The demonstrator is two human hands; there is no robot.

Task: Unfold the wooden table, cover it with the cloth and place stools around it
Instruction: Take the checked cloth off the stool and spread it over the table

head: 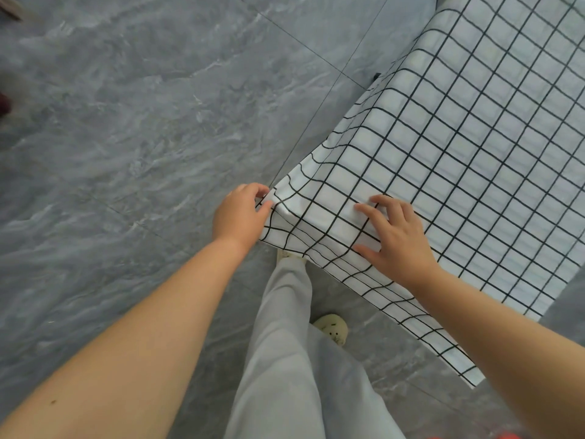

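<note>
A white cloth with a black grid [468, 147] lies spread over the table on the right and hides the wood entirely. Its edges hang down over the near side and the left side. My left hand [239, 213] pinches the hanging corner of the cloth between thumb and fingers. My right hand [395, 236] rests flat on the cloth at the table's near corner, fingers spread. No stool is in view.
Grey marble-look floor tiles [126, 153] stretch to the left and behind the table. My legs in light grey trousers [285, 343] and a pale slipper [332, 327] stand close to the table's near corner. A small black table part [376, 76] peeks out by the cloth's left edge.
</note>
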